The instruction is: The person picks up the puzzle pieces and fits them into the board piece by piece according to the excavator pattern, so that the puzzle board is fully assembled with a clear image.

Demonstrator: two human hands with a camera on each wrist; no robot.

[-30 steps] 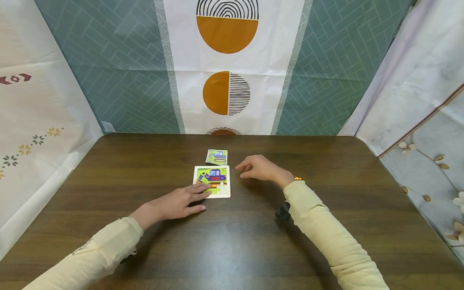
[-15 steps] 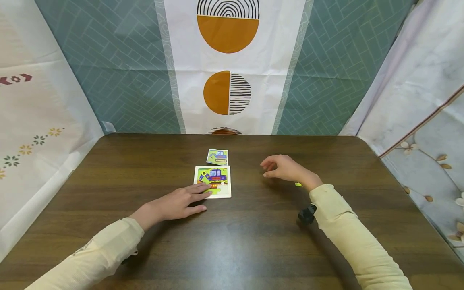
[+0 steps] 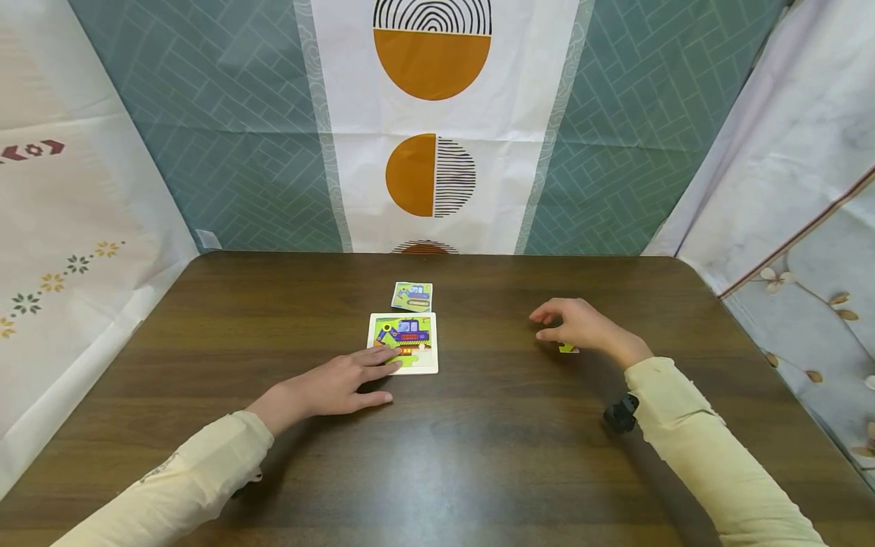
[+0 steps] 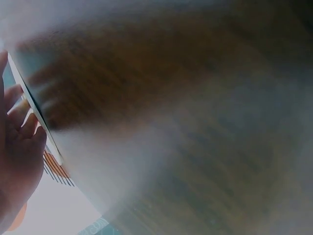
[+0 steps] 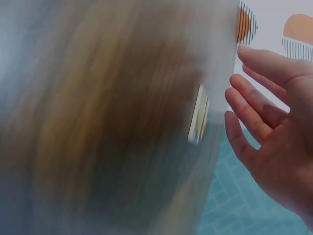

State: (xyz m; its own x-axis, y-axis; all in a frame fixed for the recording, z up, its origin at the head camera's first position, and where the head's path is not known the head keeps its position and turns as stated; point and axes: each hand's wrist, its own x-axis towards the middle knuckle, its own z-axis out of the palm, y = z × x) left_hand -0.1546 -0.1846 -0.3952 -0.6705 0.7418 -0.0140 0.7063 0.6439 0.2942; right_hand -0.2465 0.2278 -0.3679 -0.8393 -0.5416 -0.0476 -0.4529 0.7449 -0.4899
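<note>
A jigsaw puzzle board [image 3: 426, 359] with a white frame lies on the table in the head view. Its picture is a purple excavator on green, and the lower right part is bare white. My left hand [image 3: 342, 382] rests flat with its fingertips over the board's lower left. Off to the right, my right hand [image 3: 584, 323] hovers with loosely bent fingers and holds nothing. Partly hidden below it is a green puzzle piece [image 3: 569, 349]. In the right wrist view, what look like stacked puzzle pieces [image 5: 198, 117] lie apart from the fingers.
Just behind the board lies a small picture card [image 3: 412, 296] with a similar excavator. The dark wooden table [image 3: 437, 471] ends at a patterned cloth backdrop [image 3: 260, 152]. A pale cloth [image 3: 807, 228] hangs along the right side.
My right hand has moved rightward, away from the board's right side to over the green piece. The left hand stays on the board.
</note>
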